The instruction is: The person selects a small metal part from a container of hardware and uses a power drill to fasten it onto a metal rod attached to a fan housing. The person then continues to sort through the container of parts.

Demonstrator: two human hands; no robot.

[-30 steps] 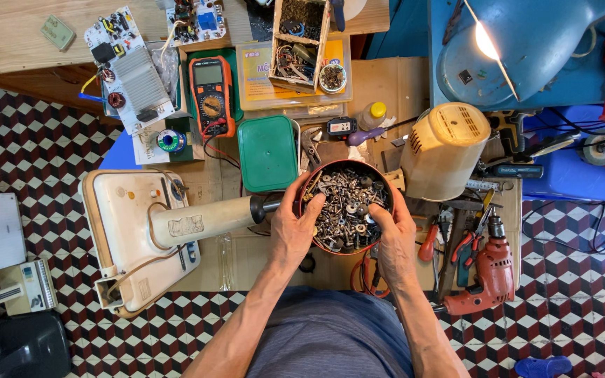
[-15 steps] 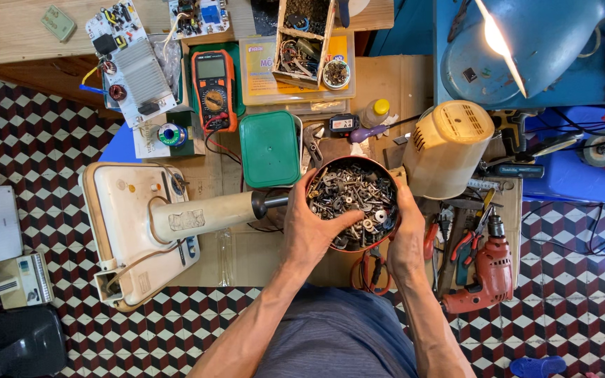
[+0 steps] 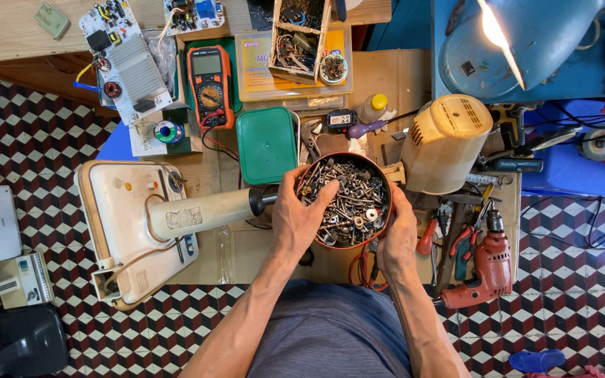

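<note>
Cluttered workbench: left hand (image 3: 301, 218) digs in screw tin (image 3: 345, 201), right hand (image 3: 398, 238) steadies.

Single head camera looks straight down; workbench (image 3: 386, 70) near.
</note>
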